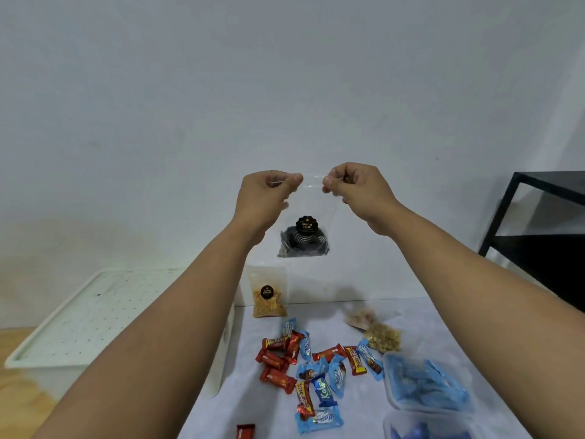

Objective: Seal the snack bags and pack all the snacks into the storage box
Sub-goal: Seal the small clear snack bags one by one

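The white table (411, 318) spreads below your arms, and off its left edge sits the white storage box (79, 321), its perforated lid on top, well apart from both of your hands. To the right stands a black metal shelf frame (538, 223).

At the table's right edge you have 2 clear plastic tubs (424, 383) holding blue-wrapped snacks, one nearer you than the other. Left of them lies a loose scatter of red and blue candy wrappers (304, 365), some overlapping. Beyond those, a small bag of pale nuts (383, 337) lies on the table beside another small pinkish bag, too blurred to read. A clear bag of orange snack sticks (269, 296) stands upright near the back of the table, below your left wrist.

You hold the clear snack bag (305, 236) up in the air in front of the wall — dark snacks pooled at its bottom, a round black label above them. Your left hand (266, 201) pinches the bag's top strip at its left end, and your right hand (357, 191) pinches the same strip at its right end, fingers curled closed — the bag hangs between and below both hands.
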